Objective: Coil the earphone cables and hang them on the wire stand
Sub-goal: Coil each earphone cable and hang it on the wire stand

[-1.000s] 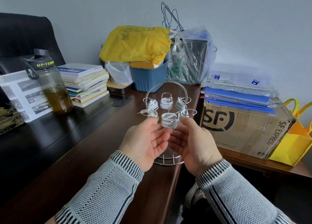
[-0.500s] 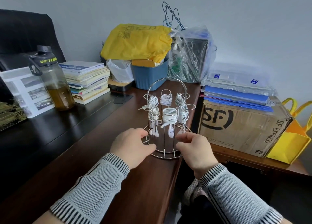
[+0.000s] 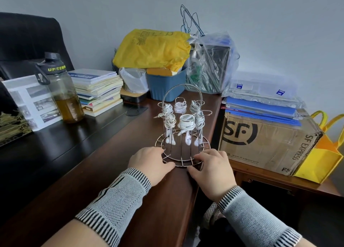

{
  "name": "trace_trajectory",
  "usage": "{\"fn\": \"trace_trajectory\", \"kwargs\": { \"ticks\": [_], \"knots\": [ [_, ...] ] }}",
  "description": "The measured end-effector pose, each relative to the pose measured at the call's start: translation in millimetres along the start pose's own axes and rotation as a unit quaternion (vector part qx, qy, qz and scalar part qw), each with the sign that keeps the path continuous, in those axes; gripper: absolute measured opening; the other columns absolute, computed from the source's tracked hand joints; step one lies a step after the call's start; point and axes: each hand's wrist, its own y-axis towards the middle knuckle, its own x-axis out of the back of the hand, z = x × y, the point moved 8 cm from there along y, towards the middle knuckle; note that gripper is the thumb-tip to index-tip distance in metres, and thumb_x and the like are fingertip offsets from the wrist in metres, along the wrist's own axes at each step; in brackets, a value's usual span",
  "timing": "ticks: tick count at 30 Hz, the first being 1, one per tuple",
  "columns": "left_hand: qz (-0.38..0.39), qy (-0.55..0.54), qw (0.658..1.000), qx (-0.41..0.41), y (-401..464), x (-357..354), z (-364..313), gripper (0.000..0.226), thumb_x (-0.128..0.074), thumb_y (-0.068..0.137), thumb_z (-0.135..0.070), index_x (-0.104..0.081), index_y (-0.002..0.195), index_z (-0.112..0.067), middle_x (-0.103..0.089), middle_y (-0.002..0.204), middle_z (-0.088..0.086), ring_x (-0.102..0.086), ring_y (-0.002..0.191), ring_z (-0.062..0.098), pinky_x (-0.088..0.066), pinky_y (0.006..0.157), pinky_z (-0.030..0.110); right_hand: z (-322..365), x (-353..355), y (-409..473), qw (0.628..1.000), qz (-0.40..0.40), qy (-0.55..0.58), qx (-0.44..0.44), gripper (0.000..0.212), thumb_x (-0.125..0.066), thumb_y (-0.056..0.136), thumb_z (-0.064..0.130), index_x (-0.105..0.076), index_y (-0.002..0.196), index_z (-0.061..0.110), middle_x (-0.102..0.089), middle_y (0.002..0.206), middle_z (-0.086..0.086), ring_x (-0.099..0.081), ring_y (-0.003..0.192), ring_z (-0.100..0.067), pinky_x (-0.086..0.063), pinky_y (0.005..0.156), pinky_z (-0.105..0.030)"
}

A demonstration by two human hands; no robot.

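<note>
Chrome stand [image 3: 181, 154] loaded with coils [image 3: 186, 122]; left hand [image 3: 149, 163], right hand [image 3: 214, 165] pinched base ring. Advised: slide level, avoid worktop [image 3: 111, 172] edge.

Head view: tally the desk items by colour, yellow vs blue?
Yellow: 2, plastic bag, tote bag
Blue: 2, bin, folder stack
Total: 4
</note>
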Motion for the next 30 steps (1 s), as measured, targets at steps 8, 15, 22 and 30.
{"fn": "trace_trajectory", "kwargs": {
  "ticks": [8, 15, 22, 30],
  "knots": [
    [-0.021, 0.037, 0.999, 0.005, 28.2, -4.1, -1.9, 0.051, -0.05, 0.086, -0.067, -0.067, 0.111, -0.027, -0.066, 0.113, -0.004, -0.058, 0.11, 0.02, -0.047, 0.092, 0.035, 34.1, -17.7, 25.9, 0.984, 0.074, -0.123, 0.103, 0.035, -0.035, 0.099, 0.028, -0.066, 0.108, 0.016, -0.063, 0.11, -0.003, -0.052, 0.108, -0.023, -0.035, 0.1, -0.03],
    [-0.02, 0.036, 0.999, -0.018, 55.1, -5.2, -6.1, 0.039, -0.048, 0.094, -0.053, -0.067, 0.113, -0.025, -0.066, 0.114, -0.003, -0.06, 0.109, 0.022, -0.046, 0.086, 0.031, 11.7, -34.6, 68.7, 0.979, 0.144, -0.142, 0.02, 0.032, -0.036, 0.096, 0.024, -0.061, 0.111, 0.011, -0.06, 0.117, -0.006, -0.043, 0.119, -0.026, -0.042, 0.099, -0.039],
    [-0.004, 0.025, 0.999, -0.037, 84.1, -9.4, 3.9, 0.039, -0.04, 0.1, -0.041, -0.058, 0.131, -0.026, -0.052, 0.14, -0.009, -0.047, 0.128, 0.018, -0.039, 0.103, 0.032, 11.1, -42.4, 102.2, 0.989, 0.096, -0.111, 0.028, 0.035, -0.036, 0.1, 0.029, -0.066, 0.106, 0.011, -0.063, 0.109, -0.007, -0.052, 0.112, -0.027, -0.039, 0.098, -0.032],
    [0.001, 0.022, 0.999, 0.039, 138.5, -27.6, 24.7, 0.055, -0.031, 0.101, -0.047, -0.024, 0.152, -0.027, -0.022, 0.161, -0.001, -0.015, 0.149, 0.023, -0.02, 0.118, 0.048, 19.8, -53.8, 137.0, 0.996, 0.027, -0.038, 0.07, 0.028, -0.045, 0.094, 0.019, -0.067, 0.112, 0.016, -0.061, 0.114, 0.0, -0.047, 0.114, -0.022, -0.042, 0.092, -0.029]
  ]
}}
